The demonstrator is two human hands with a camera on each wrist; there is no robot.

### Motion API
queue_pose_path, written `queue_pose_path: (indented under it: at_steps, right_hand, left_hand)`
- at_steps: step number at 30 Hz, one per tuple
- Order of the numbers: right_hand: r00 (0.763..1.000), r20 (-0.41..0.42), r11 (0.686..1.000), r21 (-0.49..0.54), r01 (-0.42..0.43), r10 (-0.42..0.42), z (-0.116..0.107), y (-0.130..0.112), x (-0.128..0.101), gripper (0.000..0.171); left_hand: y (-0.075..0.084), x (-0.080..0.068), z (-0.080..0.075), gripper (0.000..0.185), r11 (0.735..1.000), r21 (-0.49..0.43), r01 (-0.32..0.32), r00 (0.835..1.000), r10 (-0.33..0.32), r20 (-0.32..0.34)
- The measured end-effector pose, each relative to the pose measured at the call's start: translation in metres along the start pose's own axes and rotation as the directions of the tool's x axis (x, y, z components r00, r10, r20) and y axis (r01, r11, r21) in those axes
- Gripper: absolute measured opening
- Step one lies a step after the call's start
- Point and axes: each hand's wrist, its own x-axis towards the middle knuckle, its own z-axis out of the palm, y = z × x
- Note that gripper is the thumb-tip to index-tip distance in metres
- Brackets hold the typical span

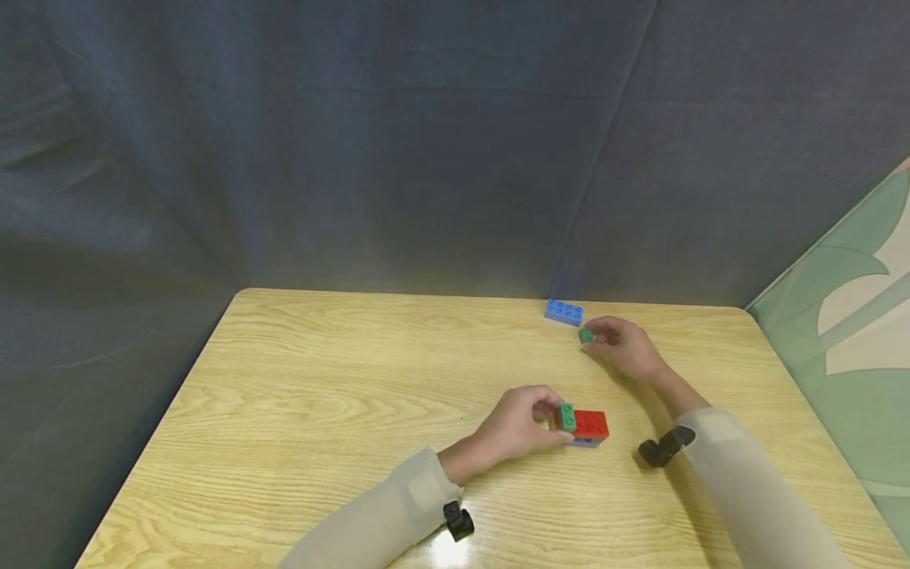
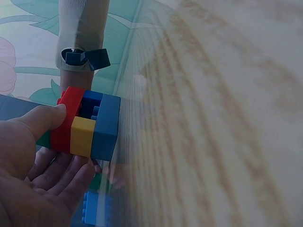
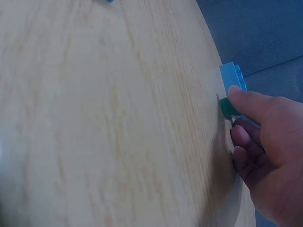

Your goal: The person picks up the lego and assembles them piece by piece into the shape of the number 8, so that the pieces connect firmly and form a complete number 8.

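My left hand [image 1: 517, 423] grips a small stack of toy building bricks by its left end, thumb on the near side. On top of the stack a green brick [image 1: 566, 417] sits across the left end of a red brick [image 1: 592, 424]. Under the red one, the left wrist view shows a yellow brick [image 2: 82, 136] and a blue brick at one level, and a longer blue brick [image 2: 107, 127] at the bottom, by the tabletop. Farther back, my right hand [image 1: 626, 348] pinches a small green brick [image 1: 586, 335] between thumb and fingers, close over the table.
A loose blue brick [image 1: 564, 312], studs up, lies at the table's far edge, just beyond the right hand's green brick. The wooden table [image 1: 320, 379] has a dark cloth [image 1: 426, 158] behind it and a leaf-patterned surface [image 1: 863, 332] along its right side.
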Motion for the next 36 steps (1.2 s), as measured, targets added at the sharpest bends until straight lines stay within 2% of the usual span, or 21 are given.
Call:
queue_pose_path:
  at_steps: [9, 15, 26, 36]
  right_hand:
    - [1.000, 0.002, 1.000, 0.013, -0.003, 0.003, -0.001, 0.004, -0.002, 0.038]
    - [1.000, -0.007, 1.000, 0.005, -0.003, 0.003, -0.006, 0.002, -0.004, 0.036]
    - [0.998, -0.050, 0.999, -0.022, 0.038, -0.039, -0.012, -0.008, -0.014, 0.033]
    - [0.996, -0.035, 0.996, -0.026, 0.080, -0.081, -0.017, -0.018, -0.021, 0.031]
  left_hand:
    - [-0.002, 0.000, 0.001, 0.027, 1.000, -0.009, 0.001, 1.000, -0.001, -0.005]
    - [-0.002, 0.002, 0.001, 0.026, 1.000, 0.012, -0.024, 1.000, 0.024, 0.004]
    - [-0.003, 0.002, 0.001, 0.026, 1.000, 0.008, -0.024, 1.000, 0.024, -0.002]
    - [-0.005, 0.002, 0.001, 0.025, 0.999, 0.016, -0.029, 1.000, 0.029, -0.002]
